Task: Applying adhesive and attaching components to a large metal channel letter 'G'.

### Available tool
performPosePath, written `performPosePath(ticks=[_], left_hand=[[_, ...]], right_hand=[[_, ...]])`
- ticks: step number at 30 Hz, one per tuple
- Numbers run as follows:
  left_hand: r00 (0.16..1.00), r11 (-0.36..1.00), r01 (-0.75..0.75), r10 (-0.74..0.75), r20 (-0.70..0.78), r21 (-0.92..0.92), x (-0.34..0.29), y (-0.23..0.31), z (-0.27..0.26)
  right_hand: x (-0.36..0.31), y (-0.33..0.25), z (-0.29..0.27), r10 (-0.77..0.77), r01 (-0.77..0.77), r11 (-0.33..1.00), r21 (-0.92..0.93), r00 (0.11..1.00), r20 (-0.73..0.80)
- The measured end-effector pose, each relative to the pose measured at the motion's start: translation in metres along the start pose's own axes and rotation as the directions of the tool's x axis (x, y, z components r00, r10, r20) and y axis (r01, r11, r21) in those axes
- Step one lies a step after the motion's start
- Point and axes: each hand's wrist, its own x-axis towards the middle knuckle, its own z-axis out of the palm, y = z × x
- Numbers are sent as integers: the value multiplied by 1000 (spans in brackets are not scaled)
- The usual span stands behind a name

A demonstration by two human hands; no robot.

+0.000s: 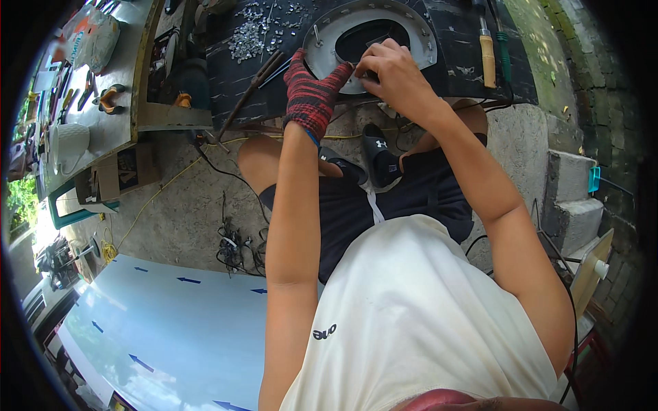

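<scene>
A grey, oval ring-shaped frame (426,42) with small studs along it lies on a black, white-veined tabletop (452,92). My left hand (312,96), in a red and black striped glove, grips the near left part of this frame, its thumb toward the inner opening. Bare, my right hand (396,72) bends over the frame's near side with the fingertips pinched together beside the left thumb. What sits between those fingertips is too small to tell. Many small clear pieces (250,41) are scattered left of the frame. A dark rod (250,92) lies beside my gloved hand.
A wooden-handled tool (487,60) and a green-handled tool (504,58) with a cord lie at the right. On the left bench (123,127) are orange-handled pliers (110,99) and a white cup (70,142). Cables (236,246) and a bluish panel (171,322) are below.
</scene>
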Motion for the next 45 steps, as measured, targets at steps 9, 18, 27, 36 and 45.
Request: performPosePath(ticks=[9,18,27,36,45], left_hand=[[1000,1000,-12,12,-13,-18,-6,4,1],[1000,1000,-23,23,-1,-15,-1,0,0],[1000,1000,-27,27,-11,-11,-1,-2,0],[1000,1000,-13,12,12,17,-3,3,1],[1000,1000,14,-14,-7,5,-1,-4,0]], right_hand=[[5,6,21,133,-132,990,-47,991,20],[4,8,30,221,-221,975,29,975,17],[5,10,35,250,-251,967,52,968,11],[-5,9,-15,263,-253,962,99,959,-108],[-9,8,-114,516,-485,853,195,841,-162]])
